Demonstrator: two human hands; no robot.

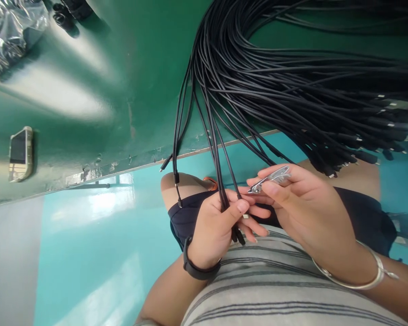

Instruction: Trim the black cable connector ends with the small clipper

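Several black cables (pixel 216 158) run over the table edge into my left hand (pixel 221 219), which is closed around them near their connector ends. Their plugs (pixel 238 236) stick out below my fingers, and one shows a pale metal tip by my thumb. My right hand (pixel 302 203) pinches a silver nail clipper (pixel 271 179) between thumb and fingers. The clipper's jaw end points left, just above my left thumb and close to one cable. Whether it touches that cable I cannot tell.
A large bundle of black cables (pixel 231 54) lies across the green table (pixel 139 81), its connectors hanging over the edge at right. A few cables dangle over my knee. A phone (pixel 20 154), a clear plastic bag (pixel 13 36) and black coiled items (pixel 64 16) are at left.
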